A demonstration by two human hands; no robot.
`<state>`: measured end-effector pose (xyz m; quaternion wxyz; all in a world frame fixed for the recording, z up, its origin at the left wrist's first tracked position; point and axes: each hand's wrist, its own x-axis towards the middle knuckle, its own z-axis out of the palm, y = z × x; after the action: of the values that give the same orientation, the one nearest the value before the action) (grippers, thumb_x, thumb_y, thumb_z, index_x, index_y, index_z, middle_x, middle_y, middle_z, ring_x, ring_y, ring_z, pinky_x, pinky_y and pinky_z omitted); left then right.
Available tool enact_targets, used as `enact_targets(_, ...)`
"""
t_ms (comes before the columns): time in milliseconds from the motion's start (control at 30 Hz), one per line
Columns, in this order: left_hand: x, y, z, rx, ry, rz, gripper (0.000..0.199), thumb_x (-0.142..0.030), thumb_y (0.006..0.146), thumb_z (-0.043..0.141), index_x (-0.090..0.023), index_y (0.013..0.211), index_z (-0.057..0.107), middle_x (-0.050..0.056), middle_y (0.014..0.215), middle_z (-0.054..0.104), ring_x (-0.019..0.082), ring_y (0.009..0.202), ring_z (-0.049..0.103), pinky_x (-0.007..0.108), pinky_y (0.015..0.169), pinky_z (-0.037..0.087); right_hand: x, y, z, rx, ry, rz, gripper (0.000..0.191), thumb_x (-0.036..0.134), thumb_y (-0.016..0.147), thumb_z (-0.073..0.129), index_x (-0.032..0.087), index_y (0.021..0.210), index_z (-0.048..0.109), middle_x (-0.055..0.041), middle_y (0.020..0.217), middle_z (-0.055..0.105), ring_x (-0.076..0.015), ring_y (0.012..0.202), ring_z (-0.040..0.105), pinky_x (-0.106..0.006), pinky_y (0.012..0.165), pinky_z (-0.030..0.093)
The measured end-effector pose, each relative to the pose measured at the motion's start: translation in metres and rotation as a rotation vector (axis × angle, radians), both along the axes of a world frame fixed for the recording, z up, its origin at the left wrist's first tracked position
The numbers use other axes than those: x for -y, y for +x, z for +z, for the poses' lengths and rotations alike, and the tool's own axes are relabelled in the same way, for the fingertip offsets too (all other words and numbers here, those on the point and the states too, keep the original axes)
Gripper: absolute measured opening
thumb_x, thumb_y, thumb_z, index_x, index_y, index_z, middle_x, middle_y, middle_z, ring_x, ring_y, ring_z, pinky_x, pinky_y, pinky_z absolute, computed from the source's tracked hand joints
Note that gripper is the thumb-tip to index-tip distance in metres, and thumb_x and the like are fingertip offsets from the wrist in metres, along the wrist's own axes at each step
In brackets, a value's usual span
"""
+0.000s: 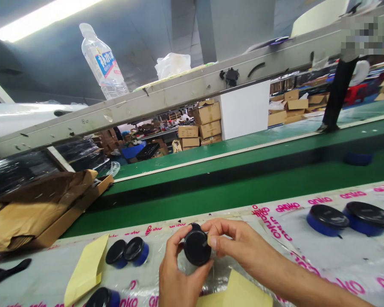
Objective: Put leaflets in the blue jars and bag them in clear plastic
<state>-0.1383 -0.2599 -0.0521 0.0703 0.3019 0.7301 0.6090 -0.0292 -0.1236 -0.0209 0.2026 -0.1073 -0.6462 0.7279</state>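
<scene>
In the lower middle, my left hand [177, 277] grips a small round container with a black lid [196, 251], its fingers and thumb around the sides and the lid facing me. My right hand [243, 245] has thumb and forefinger pinched together at the lid's right edge, by a faint grey mark. What is between those fingertips, if anything, is too small to make out. Left of my hands stand two round blue containers with black lids [137, 250], side by side. Another such container [103, 297] is cut off by the bottom edge.
Yellow paper sheets [88, 266] lie on the plastic-covered table [160, 277]. Two larger blue containers [326, 219] sit at right. Beyond runs a green conveyor belt [179, 192], with a cardboard box [80, 209] at left. A metal beam [179, 91] carries a water bottle [104, 64].
</scene>
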Motion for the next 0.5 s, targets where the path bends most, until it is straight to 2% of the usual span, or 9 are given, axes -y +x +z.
enact_targets(167, -0.0024, -0.0055, -0.0028, 0.244, 0.169, -0.080, 0.063, -0.035, 0.059, 0.085, -0.021, 0.114, 0.059, 0.008, 0.116, 0.071, 0.024, 0.108, 0.068, 0.032, 0.091, 0.054, 0.0012, -0.0003, 0.0052, 0.048, -0.064, 0.006, 0.029, 0.044, 0.080, 0.070, 0.019, 0.072, 0.061, -0.0056, 0.091, 0.067, -0.0227, 0.090, 0.062, -0.032, 0.074, 0.044)
enact_targets(300, -0.0004, -0.0078, -0.0038, 0.293, 0.196, -0.089, 0.075, -0.046, 0.054, 0.088, -0.020, 0.118, 0.059, 0.010, 0.118, 0.071, 0.027, 0.107, 0.069, 0.034, 0.089, 0.056, 0.0021, -0.0005, 0.0061, 0.073, -0.088, 0.001, 0.031, 0.046, 0.079, 0.072, 0.018, 0.071, 0.061, -0.0051, 0.091, 0.067, -0.0188, 0.081, 0.060, -0.031, 0.073, 0.045)
enact_targets(400, 0.0030, -0.0076, -0.0042, 0.246, 0.149, -0.078, 0.072, -0.051, 0.052, 0.089, -0.021, 0.111, 0.060, 0.006, 0.105, 0.074, 0.024, 0.092, 0.070, 0.031, 0.079, 0.057, 0.0045, 0.0005, 0.0059, 0.087, -0.149, 0.014, 0.032, 0.044, 0.079, 0.074, 0.017, 0.070, 0.061, -0.0064, 0.108, 0.069, -0.0152, 0.076, 0.061, -0.032, 0.077, 0.047)
enact_targets(500, 0.0039, -0.0072, -0.0057, 0.235, 0.194, -0.041, 0.066, -0.051, 0.053, 0.089, -0.022, 0.105, 0.060, 0.005, 0.108, 0.072, 0.023, 0.093, 0.069, 0.030, 0.079, 0.056, 0.0082, 0.0004, 0.0048, 0.034, -0.239, 0.070, 0.029, 0.042, 0.081, 0.075, 0.017, 0.073, 0.064, -0.0074, 0.127, 0.066, -0.0200, 0.096, 0.066, -0.032, 0.085, 0.050)
